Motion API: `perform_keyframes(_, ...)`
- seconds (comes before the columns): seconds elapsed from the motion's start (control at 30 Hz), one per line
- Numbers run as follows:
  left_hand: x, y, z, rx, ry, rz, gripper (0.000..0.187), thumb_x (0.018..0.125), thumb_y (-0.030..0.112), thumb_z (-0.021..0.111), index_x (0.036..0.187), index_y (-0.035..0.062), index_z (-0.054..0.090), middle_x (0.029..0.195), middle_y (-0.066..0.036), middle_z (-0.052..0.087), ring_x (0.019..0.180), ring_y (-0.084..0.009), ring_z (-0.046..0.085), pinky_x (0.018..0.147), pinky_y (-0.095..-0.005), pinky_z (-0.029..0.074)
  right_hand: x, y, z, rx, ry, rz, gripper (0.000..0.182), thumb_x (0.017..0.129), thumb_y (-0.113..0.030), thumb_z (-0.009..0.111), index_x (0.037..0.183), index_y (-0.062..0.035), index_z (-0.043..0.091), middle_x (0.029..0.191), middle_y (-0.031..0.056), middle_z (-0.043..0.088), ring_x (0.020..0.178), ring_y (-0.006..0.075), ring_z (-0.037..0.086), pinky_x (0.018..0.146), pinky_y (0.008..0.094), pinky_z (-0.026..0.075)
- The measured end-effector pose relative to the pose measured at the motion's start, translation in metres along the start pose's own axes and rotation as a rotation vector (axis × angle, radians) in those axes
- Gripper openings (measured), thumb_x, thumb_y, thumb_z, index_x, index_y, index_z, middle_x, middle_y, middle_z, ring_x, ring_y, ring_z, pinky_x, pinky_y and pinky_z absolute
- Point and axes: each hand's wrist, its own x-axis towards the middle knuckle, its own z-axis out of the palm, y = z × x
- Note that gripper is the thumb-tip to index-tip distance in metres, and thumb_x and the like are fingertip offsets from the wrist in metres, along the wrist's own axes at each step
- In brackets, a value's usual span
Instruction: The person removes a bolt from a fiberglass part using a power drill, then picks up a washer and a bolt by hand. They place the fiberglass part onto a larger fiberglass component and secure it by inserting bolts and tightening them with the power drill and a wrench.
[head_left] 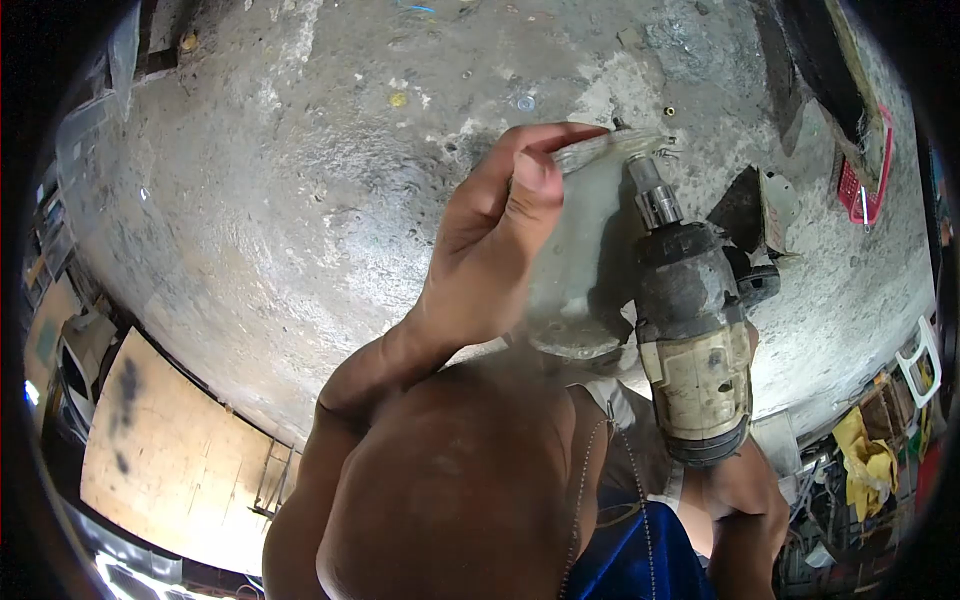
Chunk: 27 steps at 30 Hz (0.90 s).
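My left hand [490, 220] pinches the upper edge of a translucent, greenish-grey sheet [580, 250] between thumb and fingers. The sheet hangs down toward my lap. On the right, a worn black and cream power drill [700, 340] points away from me, its metal chuck [657, 203] right at the sheet's top right corner. A small dark tip [619, 124] shows just past the sheet's far edge. My right hand [742, 480] is at the rear of the drill, closed around it from below, most of its fingers hidden behind the body.
Rough grey concrete floor [300, 200] spreads all around. A washer [525, 102] and a brass-coloured nut [670, 111] lie on it. A pink basket [877, 175] stands at the right. A plywood board [180, 440] is at the lower left, a yellow cloth [865, 465] among clutter at the lower right.
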Motion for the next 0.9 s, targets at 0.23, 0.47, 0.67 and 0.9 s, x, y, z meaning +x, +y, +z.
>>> perform_keyframes(0.23,-0.007,0.008,-0.008,0.04,-0.103,-0.004,0.046,0.105,0.04,0.045,0.134,0.0048,0.051,0.077,0.01,0.039,0.069,0.0008,0.031,0.066,-0.0172,0.029,0.003,0.001,0.003,0.072,0.008,0.047,0.04,0.072,-0.02,0.08,0.105,-0.0046,0.064,0.099,0.0136,0.068,0.089,0.0287,0.066,0.084,0.0406,0.051)
perform_keyframes(0.47,-0.008,0.013,0.003,0.112,-0.123,0.158,0.077,0.092,0.061,0.051,0.135,-0.0024,0.045,0.132,-0.015,0.056,0.122,-0.0241,0.055,0.106,-0.0411,0.042,0.002,0.001,0.0,0.115,0.013,0.08,0.039,0.072,-0.02,0.08,0.104,-0.0044,0.064,0.098,0.0135,0.067,0.088,0.0284,0.066,0.082,0.0402,0.051)
perform_keyframes(0.67,-0.012,0.012,0.002,0.114,-0.202,0.245,0.071,0.095,0.056,0.05,0.135,-0.0022,0.045,0.136,-0.016,0.052,0.127,-0.0284,0.052,0.11,-0.0441,0.04,0.001,0.004,-0.005,0.161,0.016,0.104,0.039,0.072,-0.02,0.08,0.103,-0.0042,0.064,0.097,0.0135,0.067,0.087,0.0282,0.066,0.081,0.0398,0.051)
perform_keyframes(0.9,0.005,0.01,-0.012,0.347,-0.336,0.595,0.064,0.099,0.049,0.046,0.134,-0.0049,0.045,0.132,-0.022,0.053,0.125,-0.0296,0.053,0.107,-0.0451,0.042,0.003,0.005,-0.009,0.19,0.017,0.129,0.038,0.072,-0.02,0.081,0.102,-0.004,0.063,0.095,0.0135,0.067,0.085,0.028,0.066,0.08,0.0393,0.052)
